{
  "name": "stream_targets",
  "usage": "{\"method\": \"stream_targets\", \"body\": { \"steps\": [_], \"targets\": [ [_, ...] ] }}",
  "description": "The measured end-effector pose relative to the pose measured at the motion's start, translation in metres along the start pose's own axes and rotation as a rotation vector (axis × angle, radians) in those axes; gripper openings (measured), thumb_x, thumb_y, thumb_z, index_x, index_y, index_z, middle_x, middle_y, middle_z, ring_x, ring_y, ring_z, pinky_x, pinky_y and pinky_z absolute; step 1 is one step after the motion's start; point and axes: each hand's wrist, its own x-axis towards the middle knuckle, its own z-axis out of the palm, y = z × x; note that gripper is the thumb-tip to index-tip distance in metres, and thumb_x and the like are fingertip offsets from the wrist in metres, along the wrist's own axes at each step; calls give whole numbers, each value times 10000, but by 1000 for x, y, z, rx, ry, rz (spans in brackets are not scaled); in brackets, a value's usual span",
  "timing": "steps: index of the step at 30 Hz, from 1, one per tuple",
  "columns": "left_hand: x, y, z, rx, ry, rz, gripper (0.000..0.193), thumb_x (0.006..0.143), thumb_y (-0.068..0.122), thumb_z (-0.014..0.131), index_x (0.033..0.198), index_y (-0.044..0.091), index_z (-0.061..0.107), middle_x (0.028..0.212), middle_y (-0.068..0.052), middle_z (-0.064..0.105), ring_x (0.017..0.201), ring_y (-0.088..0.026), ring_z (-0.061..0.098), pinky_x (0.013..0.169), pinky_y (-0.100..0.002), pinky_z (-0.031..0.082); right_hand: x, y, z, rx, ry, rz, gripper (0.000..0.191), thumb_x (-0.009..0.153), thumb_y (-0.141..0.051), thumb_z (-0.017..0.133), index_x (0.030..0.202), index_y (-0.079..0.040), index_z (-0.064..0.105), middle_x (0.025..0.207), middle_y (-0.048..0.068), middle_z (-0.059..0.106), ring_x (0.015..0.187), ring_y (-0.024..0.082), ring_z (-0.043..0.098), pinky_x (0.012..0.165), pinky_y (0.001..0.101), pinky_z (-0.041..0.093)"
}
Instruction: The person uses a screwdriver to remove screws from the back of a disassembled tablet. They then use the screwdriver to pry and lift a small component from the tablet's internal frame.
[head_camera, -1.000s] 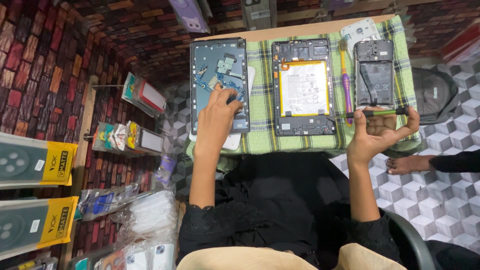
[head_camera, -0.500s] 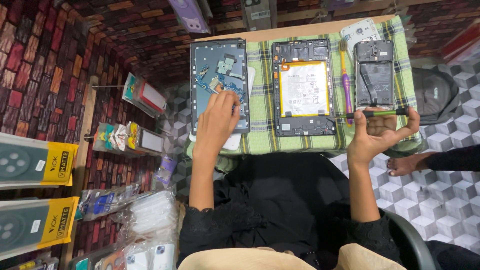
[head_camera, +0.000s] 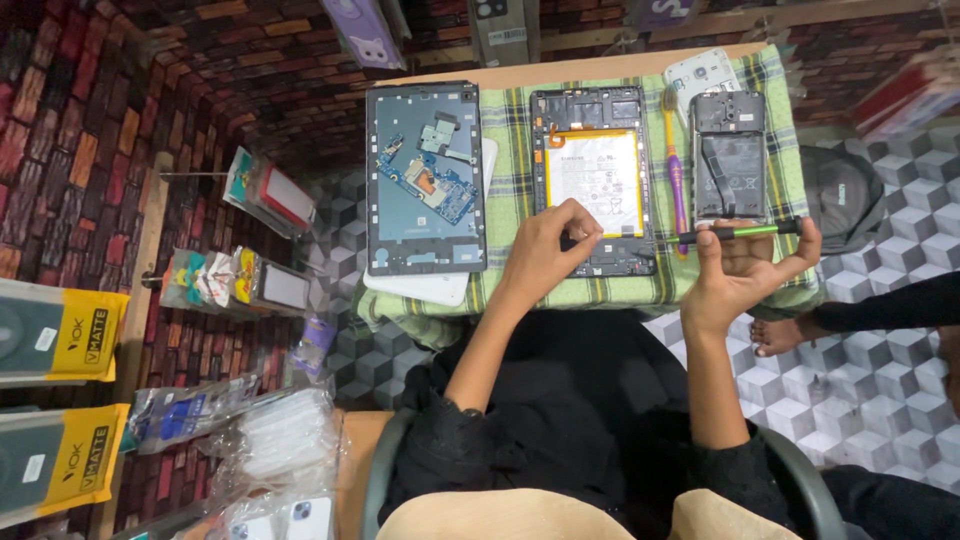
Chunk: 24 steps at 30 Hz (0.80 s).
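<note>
Right hand grips screwdriver | left hand on tablet edge

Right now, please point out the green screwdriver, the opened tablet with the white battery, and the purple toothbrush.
green screwdriver (head_camera: 745, 232), head view, middle of its green handle.
opened tablet (head_camera: 597, 182), head view, on its white battery.
purple toothbrush (head_camera: 678, 190), head view, on its purple handle.

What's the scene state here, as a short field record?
left hand: fingertips pinched at lower edge of opened tablet
right hand: holds green screwdriver level, tip pointing toward left hand
tablet: white battery exposed
left of it: back frame with blue circuit board
right of it: opened phone, purple-yellow toothbrush
surface: green checked cloth
</note>
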Motion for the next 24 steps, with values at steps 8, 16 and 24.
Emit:
{"method": "stream_targets", "body": {
  "steps": [8,16,24],
  "targets": [
    [-3,-11,3,-115,9,-108,234,958,97,702,1010,35,482,936,-74,774,783,-150,708,734,-295,554,-14,-5,30,-46,-32,-129,919,1100,149,811,1584,-225,126,1161,128,648,1017,194,686,964,280,598],
    [-3,-21,8,-130,38,-116,344,977,113,688,1109,54,376,954,-95,775,764,-147,683,729,-303,547,-21,4,37,-35,-16,-155,916,1069,139,802,1546,-218,107,1204,149,651,1061,217,735,928,284,621],
    [-2,-22,9,-136,19,-137,351,973,121,699,1108,52,383,964,-101,770,757,-146,685,731,-297,556,-22,6,35,-108,-82,-216,894,1078,148,789,1521,-238,116,1199,167,643,1063,227,736,966,277,607]
  ]
}}
